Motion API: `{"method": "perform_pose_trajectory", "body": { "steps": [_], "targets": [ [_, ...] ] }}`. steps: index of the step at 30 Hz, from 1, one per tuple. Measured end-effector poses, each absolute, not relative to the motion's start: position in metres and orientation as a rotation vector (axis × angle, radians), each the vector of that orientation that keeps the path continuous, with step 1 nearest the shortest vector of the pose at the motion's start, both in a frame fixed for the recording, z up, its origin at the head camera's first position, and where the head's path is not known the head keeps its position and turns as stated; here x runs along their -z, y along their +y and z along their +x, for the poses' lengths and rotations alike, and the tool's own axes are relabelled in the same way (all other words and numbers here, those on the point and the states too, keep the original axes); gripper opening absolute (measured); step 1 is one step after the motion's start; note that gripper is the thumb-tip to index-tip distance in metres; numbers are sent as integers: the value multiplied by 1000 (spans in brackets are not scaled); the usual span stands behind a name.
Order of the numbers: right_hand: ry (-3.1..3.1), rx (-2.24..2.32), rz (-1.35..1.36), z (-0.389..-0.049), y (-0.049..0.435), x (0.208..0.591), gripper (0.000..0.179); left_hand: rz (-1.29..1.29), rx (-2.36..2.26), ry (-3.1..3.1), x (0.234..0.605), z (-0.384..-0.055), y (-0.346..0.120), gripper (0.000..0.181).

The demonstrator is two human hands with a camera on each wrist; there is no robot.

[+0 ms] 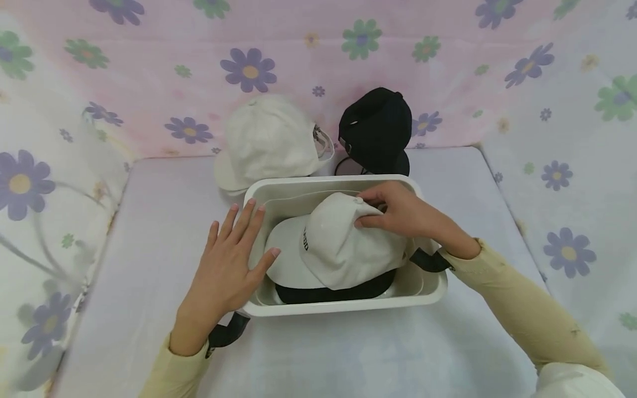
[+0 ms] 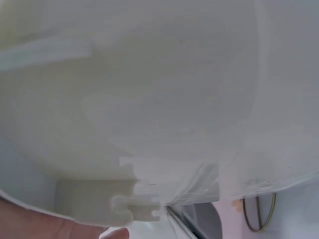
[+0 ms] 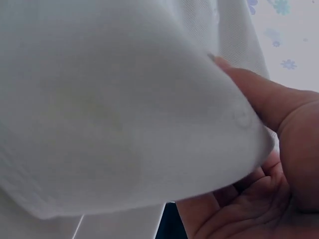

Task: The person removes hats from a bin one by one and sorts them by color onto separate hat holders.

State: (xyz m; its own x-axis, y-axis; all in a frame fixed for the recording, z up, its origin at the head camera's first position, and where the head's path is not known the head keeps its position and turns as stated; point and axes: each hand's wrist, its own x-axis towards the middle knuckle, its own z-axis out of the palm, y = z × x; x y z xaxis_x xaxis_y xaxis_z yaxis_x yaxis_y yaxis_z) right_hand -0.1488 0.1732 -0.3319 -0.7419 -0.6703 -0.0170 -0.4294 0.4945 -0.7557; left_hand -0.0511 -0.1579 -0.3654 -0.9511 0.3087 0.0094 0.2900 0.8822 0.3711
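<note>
White cap [image 1: 350, 243] sits in a white plastic bin [image 1: 343, 308], head view, on top of something black [image 1: 333, 294] that shows along its lower edge; brim points left, dark lettering on the front. Right hand [image 1: 408, 215] pinches a fold of the crown near the top button, thumb and fingers on either side. Left hand [image 1: 229, 265] is spread, fingers straight, at the bin's left rim; firm contact or not, can't tell. Behind the bin: a larger-looking pale cap [image 1: 271, 146] to the left, a black cap [image 1: 378, 130] to the right, flowered cloth [image 1: 164, 66] beyond. Left wrist view: mostly blurred pale surface, bit of hand at the bottom left. Right wrist view: white fabric fills most of it, thumb and fingers at its right edge, button visible.
</note>
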Motion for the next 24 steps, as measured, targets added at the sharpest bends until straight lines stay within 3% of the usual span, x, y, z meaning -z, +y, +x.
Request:
{"method": "perform_pose_trajectory", "body": {
  "steps": [13, 24],
  "targets": [
    [2487, 1215, -957, -143, 169, 322, 6, 472, -582, 2997, 364, -52, -157, 76],
    [2491, 1238, -956, -137, 168, 303, 22, 464, -585, 2989, 365, -51, -160, 77]
  ]
}}
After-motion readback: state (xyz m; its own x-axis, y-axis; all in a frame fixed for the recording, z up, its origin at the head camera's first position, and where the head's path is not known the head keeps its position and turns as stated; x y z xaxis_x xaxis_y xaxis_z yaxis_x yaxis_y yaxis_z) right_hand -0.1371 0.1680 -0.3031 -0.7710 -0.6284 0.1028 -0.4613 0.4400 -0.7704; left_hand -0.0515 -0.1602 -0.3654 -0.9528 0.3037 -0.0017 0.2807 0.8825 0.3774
